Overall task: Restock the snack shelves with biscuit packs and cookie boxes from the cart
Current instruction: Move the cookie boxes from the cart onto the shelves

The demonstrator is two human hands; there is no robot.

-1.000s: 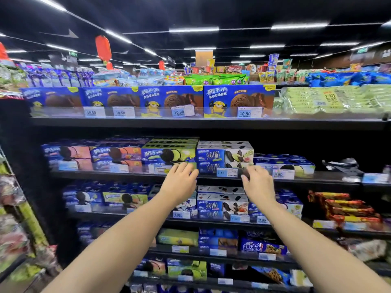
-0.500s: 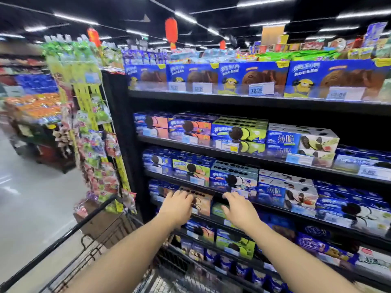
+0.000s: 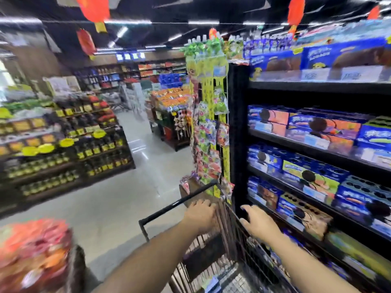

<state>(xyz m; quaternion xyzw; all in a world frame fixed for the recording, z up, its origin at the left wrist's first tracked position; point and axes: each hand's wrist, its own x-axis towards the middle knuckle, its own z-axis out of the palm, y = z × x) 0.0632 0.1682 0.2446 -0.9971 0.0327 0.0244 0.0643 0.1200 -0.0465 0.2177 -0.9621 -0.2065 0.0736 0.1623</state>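
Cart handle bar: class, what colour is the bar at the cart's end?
The cart's handle bar is black, seen best in the head view.

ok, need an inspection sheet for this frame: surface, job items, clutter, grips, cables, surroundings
Surface: black shelf unit with stocked tiers; grey floor.
Job's things: cookie boxes fill the tiers; wire cart stands beside the unit, its contents too blurred to tell.
Clutter: hanging snack strip on the unit's end; blurred red-orange packs at lower left.
Grips: left hand over the cart's rim, right hand between cart and shelf; both have loose fingers and hold nothing.
Cables: nothing seen.
Surroundings: store aisle, other stocked shelves, red lanterns overhead.
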